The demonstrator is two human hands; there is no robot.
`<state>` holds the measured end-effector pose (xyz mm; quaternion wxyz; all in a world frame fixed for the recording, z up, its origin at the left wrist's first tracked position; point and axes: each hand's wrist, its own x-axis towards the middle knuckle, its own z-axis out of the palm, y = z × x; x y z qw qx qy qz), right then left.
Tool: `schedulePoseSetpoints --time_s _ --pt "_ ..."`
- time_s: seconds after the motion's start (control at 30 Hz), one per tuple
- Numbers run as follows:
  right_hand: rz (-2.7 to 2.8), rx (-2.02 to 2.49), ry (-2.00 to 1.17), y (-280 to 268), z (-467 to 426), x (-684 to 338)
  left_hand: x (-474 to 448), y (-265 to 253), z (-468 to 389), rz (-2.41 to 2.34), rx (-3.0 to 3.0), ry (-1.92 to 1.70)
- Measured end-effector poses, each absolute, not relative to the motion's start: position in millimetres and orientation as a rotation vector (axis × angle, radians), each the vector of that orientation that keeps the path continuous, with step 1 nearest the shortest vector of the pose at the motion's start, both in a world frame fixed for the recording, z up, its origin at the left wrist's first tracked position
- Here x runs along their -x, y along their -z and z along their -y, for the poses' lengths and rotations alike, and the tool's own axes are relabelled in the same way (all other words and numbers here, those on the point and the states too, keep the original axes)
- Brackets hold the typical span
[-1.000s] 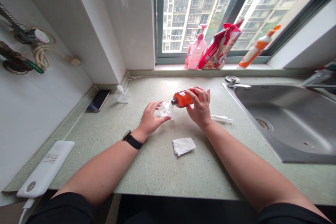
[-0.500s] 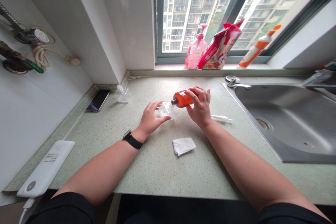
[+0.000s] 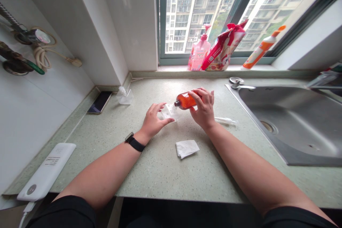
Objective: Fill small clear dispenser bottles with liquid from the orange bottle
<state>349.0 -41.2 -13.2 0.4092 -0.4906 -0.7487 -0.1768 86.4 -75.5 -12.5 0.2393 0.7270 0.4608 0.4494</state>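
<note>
My left hand (image 3: pixel 154 121) is closed on a small clear container (image 3: pixel 168 111) standing on the counter, thumb on the near side and fingers on the far side. In my right hand (image 3: pixel 204 108) an amber bottle (image 3: pixel 186 100) lies tilted on its side, its dark uncapped mouth pointing left over the container's edge. Whether liquid is running out is too small to tell. A folded white tissue (image 3: pixel 187 149) lies on the counter nearer to me. Beyond my right wrist is a clear thin plastic item (image 3: pixel 227 120), perhaps wrapped, its kind unclear.
A clear square bottle with a pump top (image 3: pixel 124 96) and a phone (image 3: pixel 99 102) lie at the back left. A white power bank (image 3: pixel 46 171) rests at the left front. The steel sink (image 3: pixel 299 124) is on the right; pink pump bottle (image 3: pixel 199 50) on the sill.
</note>
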Motion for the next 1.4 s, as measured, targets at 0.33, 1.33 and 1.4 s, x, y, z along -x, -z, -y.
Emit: schedulePoseSetpoints --time_s 0.33,1.33,1.4 --pt "1.878 1.202 0.473 13.9 40.5 -349.4 -86.7 11.2 76.2 -1.269 -1.995 -1.221" --pt "1.881 1.197 0.497 12.8 41.5 -349.0 -86.0 14.3 75.1 -1.253 -1.979 -1.234" --pt "1.881 1.199 0.496 12.5 41.7 -348.7 -86.1 13.8 75.2 -1.25 -1.982 -1.234"
